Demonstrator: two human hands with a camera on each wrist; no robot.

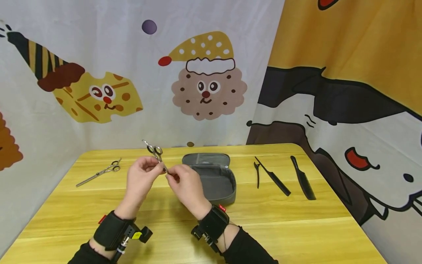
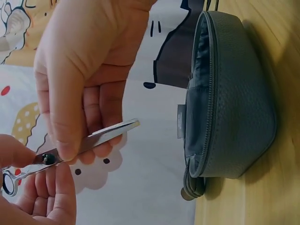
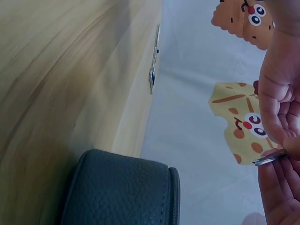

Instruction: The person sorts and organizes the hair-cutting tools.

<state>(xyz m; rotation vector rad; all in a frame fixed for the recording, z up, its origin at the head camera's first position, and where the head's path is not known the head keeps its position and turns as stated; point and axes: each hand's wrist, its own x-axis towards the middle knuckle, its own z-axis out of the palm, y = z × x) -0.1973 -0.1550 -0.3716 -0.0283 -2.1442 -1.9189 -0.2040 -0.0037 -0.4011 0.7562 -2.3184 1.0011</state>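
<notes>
A silver pair of hair scissors is held up over the table, finger rings at the top and blades angled down to the right. My left hand pinches it near the pivot screw. The thumb and fingers of my right hand pinch the blades, whose tips stick out past the fingers in the left wrist view. Right behind my right hand stands a grey zip case, its lid folded back; the part of its inside that shows holds nothing.
Another pair of scissors lies on the table at the left. To the right of the case lie a slim dark hair clip, a tail comb and a black handled comb. A printed curtain hangs behind the table.
</notes>
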